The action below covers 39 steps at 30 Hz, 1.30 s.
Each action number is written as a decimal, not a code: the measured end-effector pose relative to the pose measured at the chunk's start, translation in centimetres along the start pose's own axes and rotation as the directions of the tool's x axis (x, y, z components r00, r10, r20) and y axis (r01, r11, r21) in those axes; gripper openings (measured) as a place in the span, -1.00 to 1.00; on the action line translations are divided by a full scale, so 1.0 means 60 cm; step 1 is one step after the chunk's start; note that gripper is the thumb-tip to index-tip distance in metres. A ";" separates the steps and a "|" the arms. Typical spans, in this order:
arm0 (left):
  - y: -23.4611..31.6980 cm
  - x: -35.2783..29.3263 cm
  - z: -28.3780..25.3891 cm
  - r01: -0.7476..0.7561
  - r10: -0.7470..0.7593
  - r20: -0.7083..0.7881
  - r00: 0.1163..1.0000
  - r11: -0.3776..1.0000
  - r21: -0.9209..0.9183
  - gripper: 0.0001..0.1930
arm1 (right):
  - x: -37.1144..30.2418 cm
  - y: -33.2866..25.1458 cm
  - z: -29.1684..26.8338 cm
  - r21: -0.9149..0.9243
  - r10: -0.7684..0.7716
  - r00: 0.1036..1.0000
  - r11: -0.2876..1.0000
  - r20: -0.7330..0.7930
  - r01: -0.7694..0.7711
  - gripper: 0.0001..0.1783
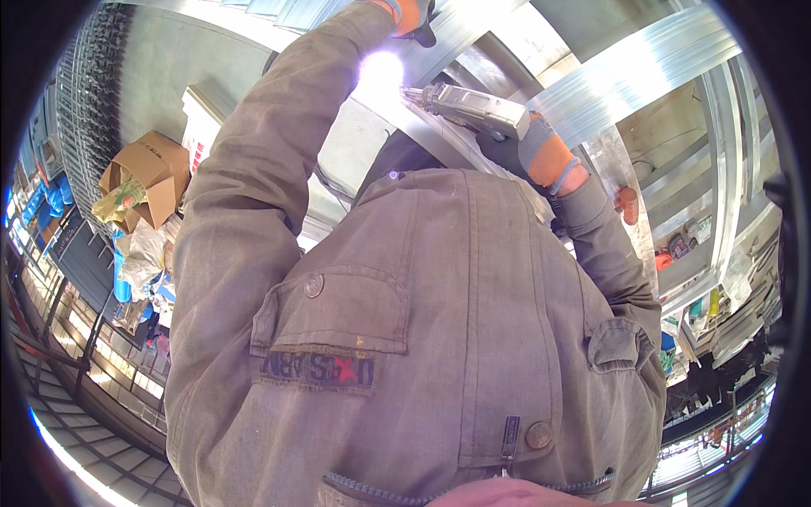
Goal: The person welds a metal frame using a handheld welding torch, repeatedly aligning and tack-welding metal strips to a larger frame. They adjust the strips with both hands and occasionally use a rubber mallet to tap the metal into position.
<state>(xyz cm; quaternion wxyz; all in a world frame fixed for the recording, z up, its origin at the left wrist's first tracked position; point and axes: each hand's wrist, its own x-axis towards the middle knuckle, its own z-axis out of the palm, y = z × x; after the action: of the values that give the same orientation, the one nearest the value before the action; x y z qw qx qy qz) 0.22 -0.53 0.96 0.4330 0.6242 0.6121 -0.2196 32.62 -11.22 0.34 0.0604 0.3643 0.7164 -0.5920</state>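
My right hand, in an orange and grey glove, is wrapped round a silver welding gun. Its narrow tip points left, where a glaring white light washes out the spot it reaches. Under the gun runs a pale metal bar, slanting down to the right. Stretched forward past the light, my left hand wears an orange glove with dark fingers. The top edge cuts it off, so what it grips, if anything, is hidden. A broad shiny metal profile lies at the upper right.
An opened cardboard box with plastic wrapping stands at the left, near a stack of dark ridged metal pieces. Long metal bars extend down the right side. My brown jacket fills the middle and lower view.
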 end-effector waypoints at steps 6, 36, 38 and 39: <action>0.007 -0.014 -0.005 0.003 -0.002 -0.028 1.000 1.000 0.014 -0.56 | -0.008 -0.016 -0.003 0.052 -0.053 0.997 0.997 -0.053 0.055 -0.55; -0.112 0.001 0.122 -0.185 0.212 -0.747 0.631 0.975 0.120 -0.68 | -0.026 0.011 0.001 0.022 -0.087 0.993 0.996 -0.078 0.089 -0.57; -0.141 -0.024 0.124 -0.175 -0.086 -0.713 0.696 0.943 -0.284 -0.69 | -0.028 0.012 0.001 0.060 -0.068 0.995 0.996 -0.077 0.073 -0.57; -0.154 -0.038 0.126 -0.261 -0.148 -0.804 0.576 0.899 -0.352 -0.71 | -0.028 0.012 0.000 0.057 -0.070 0.995 0.996 -0.070 0.074 -0.56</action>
<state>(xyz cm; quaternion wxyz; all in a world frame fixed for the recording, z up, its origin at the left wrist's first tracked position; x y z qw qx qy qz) -7.03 -9.11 -3.75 0.2369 0.5611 0.7533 0.2483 34.24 -11.96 0.64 0.0035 0.3598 0.7127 -0.6022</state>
